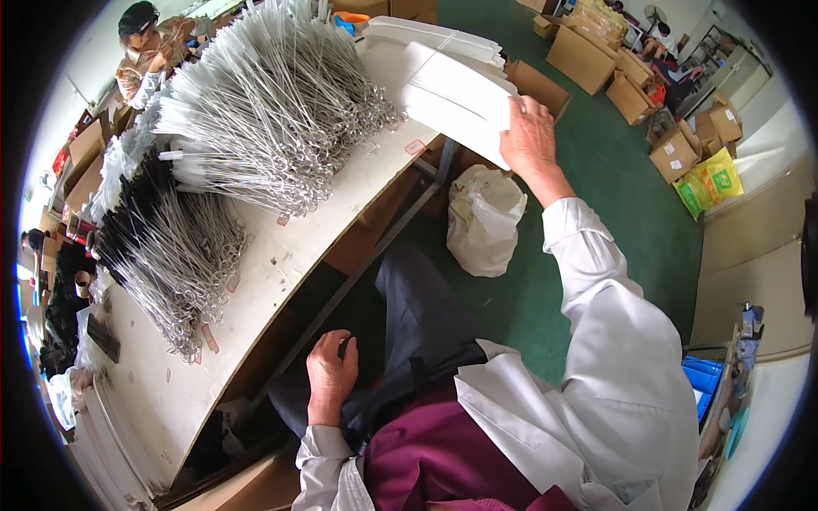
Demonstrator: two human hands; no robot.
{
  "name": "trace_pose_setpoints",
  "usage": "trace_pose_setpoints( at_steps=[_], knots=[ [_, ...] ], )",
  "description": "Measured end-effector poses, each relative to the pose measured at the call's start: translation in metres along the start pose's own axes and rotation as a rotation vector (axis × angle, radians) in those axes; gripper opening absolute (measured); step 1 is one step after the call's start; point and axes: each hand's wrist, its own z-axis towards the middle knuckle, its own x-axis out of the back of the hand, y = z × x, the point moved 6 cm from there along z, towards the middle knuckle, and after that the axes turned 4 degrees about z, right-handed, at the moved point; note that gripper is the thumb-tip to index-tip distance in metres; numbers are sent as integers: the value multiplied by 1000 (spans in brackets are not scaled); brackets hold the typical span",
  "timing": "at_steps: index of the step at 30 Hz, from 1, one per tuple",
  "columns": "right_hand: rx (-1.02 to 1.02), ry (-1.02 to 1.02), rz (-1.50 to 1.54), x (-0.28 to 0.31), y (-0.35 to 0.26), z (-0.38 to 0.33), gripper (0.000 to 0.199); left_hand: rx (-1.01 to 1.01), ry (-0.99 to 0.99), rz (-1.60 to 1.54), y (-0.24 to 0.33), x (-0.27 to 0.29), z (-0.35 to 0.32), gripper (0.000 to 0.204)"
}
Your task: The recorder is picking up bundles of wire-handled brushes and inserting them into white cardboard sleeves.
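Note:
My right hand [530, 140] is at the right end of a stack of flat white sheets [452, 89], its fingers bent over the edge. The sheets jut past the table's corner; how many are gripped is hidden. Over my lap, my left hand [331, 375] is loosely curled, thumb apart, with nothing visible in it. A big heap of thin wire brushes with white bristles [273, 102] lies on the white table [281, 264], their looped wire ends toward me. Nearer on the left is a smaller heap of wire brushes with black bristles [170, 247].
A white plastic bag [486, 221] stands on the green floor beside the table leg. Cardboard boxes [584, 58] and a yellow-green bag [709, 183] lie at the far right. Another person [153, 47] works across the table. Small reddish-edged tags [210, 338] dot the tabletop.

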Motion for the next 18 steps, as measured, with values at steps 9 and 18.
trace_pose_setpoints(
  at_steps=[9, 18],
  knots=[
    [-391, -122, 437, -4, 26, 34, 54, -29, 0, -21, 7, 1, 8, 11],
    [-375, -209, 641, -30, -36, 95, 46, -11, -6, -9, 1, -2, 7, 12]
  ],
)
